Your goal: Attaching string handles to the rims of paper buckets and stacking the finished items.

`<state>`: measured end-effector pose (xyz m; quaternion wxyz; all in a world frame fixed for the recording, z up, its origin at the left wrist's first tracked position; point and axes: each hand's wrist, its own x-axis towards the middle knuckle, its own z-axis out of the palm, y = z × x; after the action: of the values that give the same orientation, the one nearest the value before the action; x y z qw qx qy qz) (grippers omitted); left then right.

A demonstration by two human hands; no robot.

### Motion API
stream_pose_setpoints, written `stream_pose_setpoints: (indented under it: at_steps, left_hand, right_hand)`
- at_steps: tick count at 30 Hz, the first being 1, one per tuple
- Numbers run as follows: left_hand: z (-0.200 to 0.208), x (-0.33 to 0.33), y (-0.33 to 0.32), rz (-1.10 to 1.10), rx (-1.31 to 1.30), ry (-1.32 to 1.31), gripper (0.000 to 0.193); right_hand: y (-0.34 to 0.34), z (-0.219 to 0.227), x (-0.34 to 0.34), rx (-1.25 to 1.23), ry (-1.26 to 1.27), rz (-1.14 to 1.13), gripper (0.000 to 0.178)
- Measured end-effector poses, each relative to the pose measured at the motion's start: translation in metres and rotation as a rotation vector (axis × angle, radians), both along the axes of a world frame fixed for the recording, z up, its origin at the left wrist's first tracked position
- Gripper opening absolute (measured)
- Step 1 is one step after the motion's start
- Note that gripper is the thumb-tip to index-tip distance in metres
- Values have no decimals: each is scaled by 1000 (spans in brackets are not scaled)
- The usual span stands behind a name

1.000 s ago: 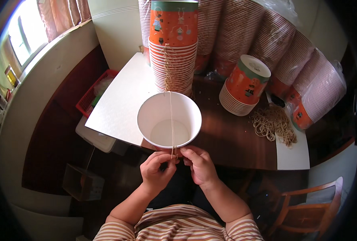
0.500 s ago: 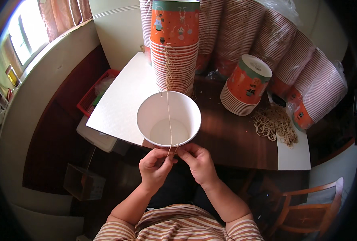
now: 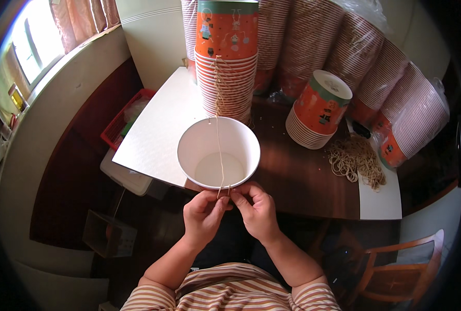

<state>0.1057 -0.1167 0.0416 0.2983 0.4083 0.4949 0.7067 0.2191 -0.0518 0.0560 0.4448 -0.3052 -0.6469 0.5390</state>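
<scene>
- At the near edge of the bench, a white-lined paper bucket faces mouth up toward its handler, a cord stretched across its opening.
- Just under the near rim, the left hand closes its grip on the cord; the right hand, beside it, pinches what appears to be a short strand of it.
- In this bucket the cord already spans the mouth; a finished knot cannot be made out, fingertips hiding the ends.
- Directly behind, a tall upside-down stack of orange buckets has cords hanging down its side, seemingly strung already.
- To the right, a short upside-down stack shows no cord on its visible side; loose cords lie in a tangle nearby.
- Along the far side, plastic-wrapped stacks crowd the bench, and the tall stack blocks space beyond the bucket.
- Beyond the bench's left edge sits a red basket; at lower right, a wooden chair.
</scene>
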Motion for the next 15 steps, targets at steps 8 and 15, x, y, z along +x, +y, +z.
stream_pose_setpoints:
  at_steps: [8, 15]
  left_hand:
    - [0, -7, 0, -140, -49, -216, 11]
    - [2, -6, -1, -97, -67, -175, 11]
  right_hand:
    - [-2, 1, -4, 357, -171, -175, 8]
    - [-1, 1, -5, 374, -182, -202, 9]
